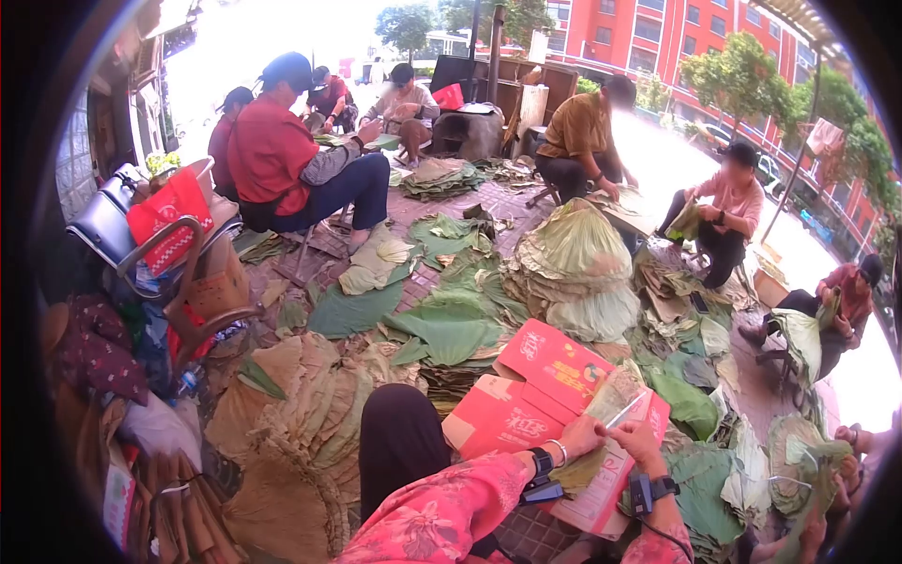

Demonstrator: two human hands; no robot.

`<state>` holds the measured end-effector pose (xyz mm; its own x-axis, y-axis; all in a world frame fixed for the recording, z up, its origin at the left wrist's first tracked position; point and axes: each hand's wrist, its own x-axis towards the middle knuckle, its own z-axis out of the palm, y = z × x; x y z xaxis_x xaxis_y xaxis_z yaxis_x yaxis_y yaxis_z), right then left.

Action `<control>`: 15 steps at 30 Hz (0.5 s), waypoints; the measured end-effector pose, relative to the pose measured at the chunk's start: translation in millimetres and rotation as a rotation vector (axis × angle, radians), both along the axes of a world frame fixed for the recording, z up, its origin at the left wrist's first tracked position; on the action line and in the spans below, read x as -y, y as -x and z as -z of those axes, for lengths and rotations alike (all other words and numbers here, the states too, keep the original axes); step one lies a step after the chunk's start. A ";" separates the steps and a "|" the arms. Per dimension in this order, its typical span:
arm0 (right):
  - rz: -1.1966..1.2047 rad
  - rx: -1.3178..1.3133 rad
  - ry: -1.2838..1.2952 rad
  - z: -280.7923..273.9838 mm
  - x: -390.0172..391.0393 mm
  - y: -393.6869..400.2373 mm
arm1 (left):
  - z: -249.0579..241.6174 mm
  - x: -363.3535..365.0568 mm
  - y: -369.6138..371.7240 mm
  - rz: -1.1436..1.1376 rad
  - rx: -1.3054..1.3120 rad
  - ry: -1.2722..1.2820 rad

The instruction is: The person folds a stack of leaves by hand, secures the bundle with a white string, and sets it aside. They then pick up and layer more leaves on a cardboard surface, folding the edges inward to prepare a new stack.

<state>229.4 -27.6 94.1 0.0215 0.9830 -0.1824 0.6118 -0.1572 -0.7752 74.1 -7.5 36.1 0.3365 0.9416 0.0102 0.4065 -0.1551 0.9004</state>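
Observation:
Over a flattened red cardboard box (pixel 507 414), my left hand (pixel 583 438) and my right hand (pixel 641 442) are close together with fingers pinched. A thin white strip (pixel 624 410) runs up between the fingertips, and both hands seem to grip it. Beneath them lies a bundle of dried leaf (pixel 615 387), pale green-brown, reaching past the hands on both sides. Part of the bundle is hidden by my hands. Exactly how the strip goes around the leaf is too small to tell.
Stacks of big dried leaves (pixel 282 423) lie on my left, with a tall leaf pile (pixel 573 254) ahead. More green leaves (pixel 700 479) spread to the right. Several people sit around handling leaves; a co-worker's hands (pixel 841 470) are at lower right. A chair (pixel 188 273) holds bags.

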 end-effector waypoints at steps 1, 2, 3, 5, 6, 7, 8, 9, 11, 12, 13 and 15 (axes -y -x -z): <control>-0.034 -0.049 -0.012 -4.8 0.1 5.8 | -1.4 2.2 -0.9 -0.046 -0.039 -0.009; -0.070 -0.099 -0.024 -8.3 -0.3 11.6 | -2.8 3.0 0.0 -0.032 -0.023 0.022; -0.106 -0.150 -0.036 -9.6 0.1 15.3 | -3.0 2.8 1.2 -0.018 -0.008 0.053; 0.075 -0.534 -0.091 -4.7 -3.4 19.8 | -3.6 3.5 2.7 0.008 0.033 0.067; 0.167 -0.725 -0.119 -1.2 -6.0 20.7 | -2.8 3.5 3.6 0.019 0.059 0.051; 0.115 -0.696 -0.101 2.2 -7.1 18.6 | -2.8 3.1 4.6 0.029 0.085 0.033; 0.061 -0.665 -0.083 6.5 -7.3 14.0 | -2.6 3.0 6.4 0.054 0.153 0.027; 0.009 -0.632 -0.066 12.0 -8.1 9.4 | -7.8 5.5 10.0 0.080 0.222 0.021; -0.083 -0.472 -0.070 34.9 -12.8 5.5 | -2.7 3.4 9.6 0.109 0.350 0.030; -0.126 -0.391 -0.068 42.2 -13.4 4.0 | 13.2 -2.9 4.6 0.113 0.409 0.044; -0.139 -0.342 -0.013 17.6 0.2 14.2 | 18.2 -3.7 2.1 0.119 0.467 0.058; -0.221 -0.097 -0.101 24.5 3.7 4.9 | 20.1 -6.0 1.3 0.055 0.313 0.026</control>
<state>224.4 -31.4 69.6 -0.2090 0.9752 -0.0733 0.5443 0.0537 -0.8372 72.8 -1.5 16.0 0.3708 0.9236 0.0979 0.1004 -0.1447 0.9844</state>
